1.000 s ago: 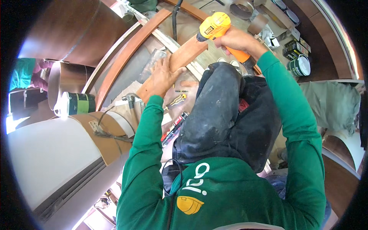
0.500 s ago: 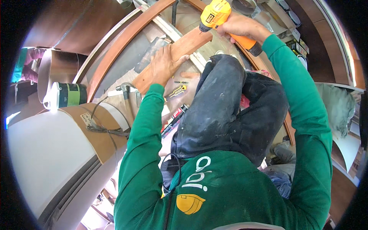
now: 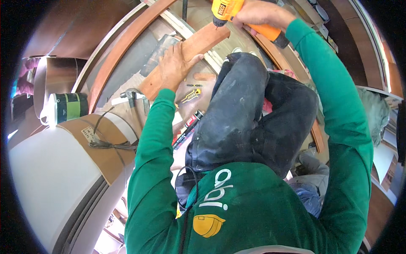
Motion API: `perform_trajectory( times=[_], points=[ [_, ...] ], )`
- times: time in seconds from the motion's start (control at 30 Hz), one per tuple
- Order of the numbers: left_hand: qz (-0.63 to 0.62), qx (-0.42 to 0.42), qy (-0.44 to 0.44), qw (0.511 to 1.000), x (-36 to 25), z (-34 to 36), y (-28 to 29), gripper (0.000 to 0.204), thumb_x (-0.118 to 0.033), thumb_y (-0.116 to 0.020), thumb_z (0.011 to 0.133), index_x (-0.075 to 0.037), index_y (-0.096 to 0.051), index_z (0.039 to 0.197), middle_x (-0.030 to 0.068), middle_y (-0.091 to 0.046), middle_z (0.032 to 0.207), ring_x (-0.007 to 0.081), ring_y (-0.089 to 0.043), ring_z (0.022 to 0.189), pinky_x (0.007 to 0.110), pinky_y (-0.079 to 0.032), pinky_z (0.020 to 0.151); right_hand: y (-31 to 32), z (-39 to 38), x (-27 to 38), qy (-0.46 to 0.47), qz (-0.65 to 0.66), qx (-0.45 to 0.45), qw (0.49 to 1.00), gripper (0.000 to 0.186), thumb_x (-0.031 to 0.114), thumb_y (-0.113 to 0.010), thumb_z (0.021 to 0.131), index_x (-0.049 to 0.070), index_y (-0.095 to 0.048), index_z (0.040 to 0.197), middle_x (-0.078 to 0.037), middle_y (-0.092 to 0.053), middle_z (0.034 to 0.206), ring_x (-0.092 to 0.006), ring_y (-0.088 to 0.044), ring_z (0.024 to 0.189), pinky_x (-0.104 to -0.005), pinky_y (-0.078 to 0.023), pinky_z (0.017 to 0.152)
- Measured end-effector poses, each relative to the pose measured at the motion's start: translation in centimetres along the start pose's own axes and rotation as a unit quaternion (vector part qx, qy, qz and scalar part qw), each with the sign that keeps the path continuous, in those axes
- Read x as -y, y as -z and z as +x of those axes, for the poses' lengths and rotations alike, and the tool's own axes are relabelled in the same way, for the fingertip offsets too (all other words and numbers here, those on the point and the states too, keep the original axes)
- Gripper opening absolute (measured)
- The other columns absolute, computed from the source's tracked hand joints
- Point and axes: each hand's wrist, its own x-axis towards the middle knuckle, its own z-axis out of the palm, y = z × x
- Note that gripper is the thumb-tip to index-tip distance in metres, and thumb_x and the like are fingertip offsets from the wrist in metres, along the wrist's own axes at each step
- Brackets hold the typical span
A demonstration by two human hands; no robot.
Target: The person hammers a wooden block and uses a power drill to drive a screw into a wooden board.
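A reddish-brown wooden board (image 3: 206,40) lies slantwise in front of me, its far end to the right. My left hand (image 3: 173,67) grips it across the near half, thumb along the right edge and fingers over the other side. In my right hand (image 3: 262,15) is a yellow and orange cordless drill (image 3: 228,9), held above the board's far end. Its thin bit points down at the wood; whether the tip has entered cannot be made out.
A hammer (image 3: 133,108), a yellow-handled screwdriver (image 3: 189,97) and a red and black tube (image 3: 188,129) lie between the board and my legs. Long wooden strips (image 3: 120,51) stretch beyond. A tied roll of sheets (image 3: 55,156) and a green-banded bucket (image 3: 67,106) stand left.
The whole view has shifted slightly, so board, drill and hands sit a little higher and further left. Drill and board keep about the same position relative to each other.
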Motion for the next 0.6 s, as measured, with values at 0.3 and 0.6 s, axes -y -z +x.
perform_trajectory(
  times=[0.3, 0.6],
  points=[
    [-0.036, 0.022, 0.003, 0.999, 0.0, 0.2, -0.1, 0.107, -0.082, -0.079, 0.070, -0.003, -0.061, 0.140, 0.0177, -0.069, 0.125, 0.0360, -0.065, 0.119, 0.052, -0.048, 0.100, 1.0, 2.3, 0.6, -0.015, 0.008, 0.082, 0.997, 0.029, 0.012, -0.071, 0.082, -0.003, -0.073, 0.107, -0.010, -0.070, 0.079, -0.0199, -0.066, 0.066, -0.0364, -0.056, 0.059],
    [-0.064, 0.014, 0.005, 0.998, 1.2, -0.1, -0.7, 0.110, -0.079, -0.086, 0.064, -0.002, -0.061, 0.140, 0.0166, -0.069, 0.128, 0.0344, -0.064, 0.122, 0.049, -0.045, 0.104, 1.4, 1.8, 3.0, 0.002, -0.071, 0.097, 0.993, 0.028, 0.014, -0.069, 0.081, -0.001, -0.074, 0.104, -0.012, -0.072, 0.080, -0.0222, -0.068, 0.071, -0.0393, -0.054, 0.063]
  ],
)
